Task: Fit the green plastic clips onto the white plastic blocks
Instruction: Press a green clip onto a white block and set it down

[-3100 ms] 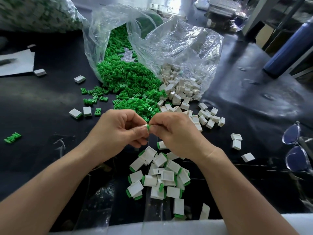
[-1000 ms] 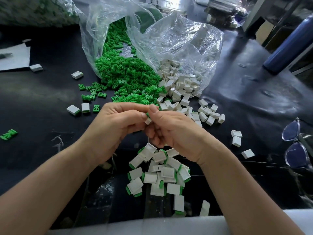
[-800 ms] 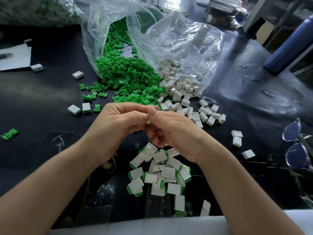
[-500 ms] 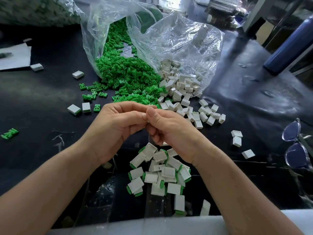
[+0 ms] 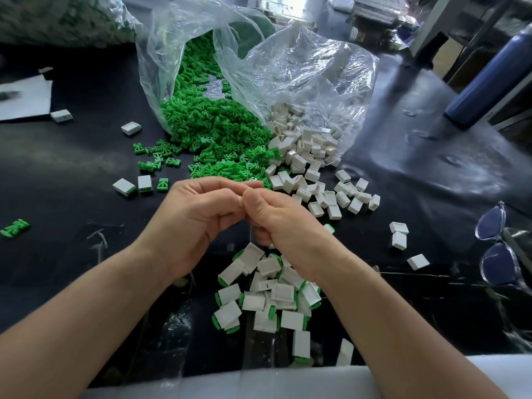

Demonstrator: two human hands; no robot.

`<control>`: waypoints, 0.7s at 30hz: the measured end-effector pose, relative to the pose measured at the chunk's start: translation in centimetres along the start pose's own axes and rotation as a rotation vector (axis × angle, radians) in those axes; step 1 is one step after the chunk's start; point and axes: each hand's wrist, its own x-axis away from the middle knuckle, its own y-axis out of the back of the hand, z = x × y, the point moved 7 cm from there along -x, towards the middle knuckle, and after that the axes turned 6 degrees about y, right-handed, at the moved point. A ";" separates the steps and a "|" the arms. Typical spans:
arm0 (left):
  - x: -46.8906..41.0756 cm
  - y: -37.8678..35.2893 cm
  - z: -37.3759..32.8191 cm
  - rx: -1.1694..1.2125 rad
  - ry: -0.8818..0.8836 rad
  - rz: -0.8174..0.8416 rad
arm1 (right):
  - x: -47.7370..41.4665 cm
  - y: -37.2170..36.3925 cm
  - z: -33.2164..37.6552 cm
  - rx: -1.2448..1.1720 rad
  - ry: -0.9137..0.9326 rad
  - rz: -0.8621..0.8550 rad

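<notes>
My left hand (image 5: 193, 214) and my right hand (image 5: 282, 217) meet fingertip to fingertip above the black table, pinching one small white block with a clip between them; the piece is almost wholly hidden by the fingers. Behind the hands a heap of green clips (image 5: 213, 131) spills from a clear plastic bag (image 5: 302, 67), with loose white blocks (image 5: 305, 156) beside it on the right. Below the hands lies a pile of fitted blocks (image 5: 267, 295), white with green edges.
Stray blocks (image 5: 398, 234) and clips (image 5: 14, 227) lie scattered on the black table (image 5: 57, 174). Clear-framed glasses (image 5: 501, 254) rest at the right edge, a blue bottle (image 5: 483, 82) stands back right, white paper (image 5: 26, 96) lies far left, and a white foam strip (image 5: 288, 381) lines the near edge.
Since three seconds ago both hands rose slightly toward the clip heap. Over the last second the fingertips closed together, and the white piece seen between them became hidden.
</notes>
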 end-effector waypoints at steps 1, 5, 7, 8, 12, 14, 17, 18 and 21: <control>0.0 0.0 0.0 0.002 -0.001 -0.001 | 0.0 0.0 0.0 -0.001 -0.002 -0.003; -0.1 0.1 0.1 -0.002 -0.008 -0.009 | 0.0 -0.2 0.1 0.000 0.016 0.003; 0.0 0.1 0.1 0.003 -0.009 -0.010 | -0.1 -0.1 0.1 0.001 0.023 -0.004; 0.0 0.1 0.0 0.007 -0.010 -0.012 | -0.1 -0.1 0.2 0.001 0.029 -0.009; 0.0 0.1 -0.1 0.005 -0.019 0.001 | -0.1 -0.2 0.6 -0.004 0.061 -0.002; 0.0 0.1 -0.1 -0.007 -0.019 0.000 | -0.1 -0.1 0.6 -0.055 0.066 0.001; 0.0 0.2 0.0 -0.026 -0.011 0.005 | -0.1 0.1 0.3 -0.152 0.034 0.022; 0.0 0.1 0.0 -0.027 -0.008 0.013 | -0.2 0.1 0.1 -0.192 0.003 0.032; 0.0 -0.1 -0.1 -0.048 -0.001 0.034 | -0.4 0.4 -0.6 -0.246 -0.077 0.061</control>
